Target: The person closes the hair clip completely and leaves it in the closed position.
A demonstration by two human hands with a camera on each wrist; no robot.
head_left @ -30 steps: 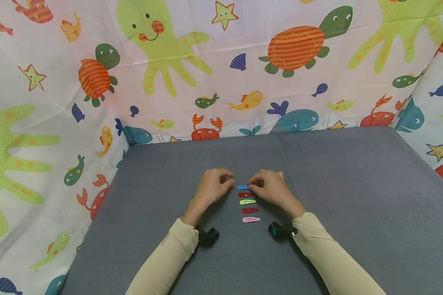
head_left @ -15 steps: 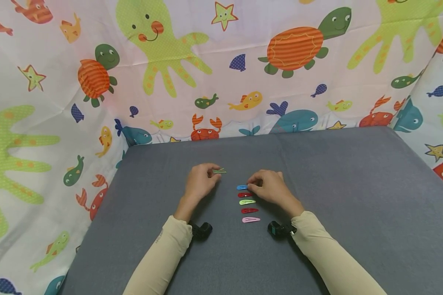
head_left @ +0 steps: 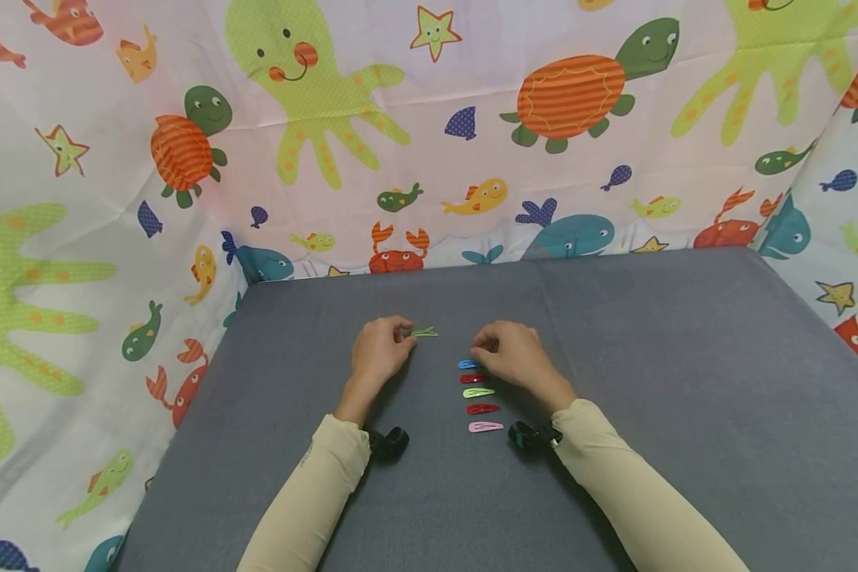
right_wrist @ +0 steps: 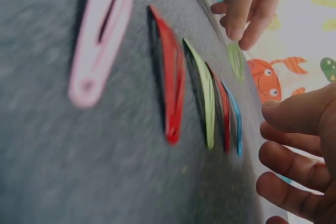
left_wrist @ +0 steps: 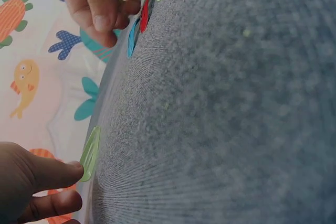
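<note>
Five snap hair clips lie in a column on the grey table (head_left: pixel 651 357): blue (head_left: pixel 468 365), red (head_left: pixel 473 379), light green (head_left: pixel 478 392), red (head_left: pixel 483 409) and pink (head_left: pixel 485 427). A sixth, green clip (head_left: pixel 425 332) lies flat by itself, left of and behind the column. My left hand (head_left: pixel 380 349) rests beside it, one fingertip (left_wrist: pixel 73 170) touching the green clip's (left_wrist: pixel 90 153) end. My right hand (head_left: pixel 509 356) hovers just right of the blue clip (right_wrist: pixel 236 121), its fingers (right_wrist: pixel 294 156) loosely curled and holding nothing.
A cloth backdrop (head_left: pixel 429 135) printed with sea animals walls in the table at the back and on both sides. A black wrist camera is strapped under each sleeve (head_left: pixel 388 442) (head_left: pixel 527 437). Bare grey surface spreads right of my hands.
My left hand carried the green clip away from the column, back and to the left, and now only touches its end. My right hand has lifted off the blue clip and shifted slightly left.
</note>
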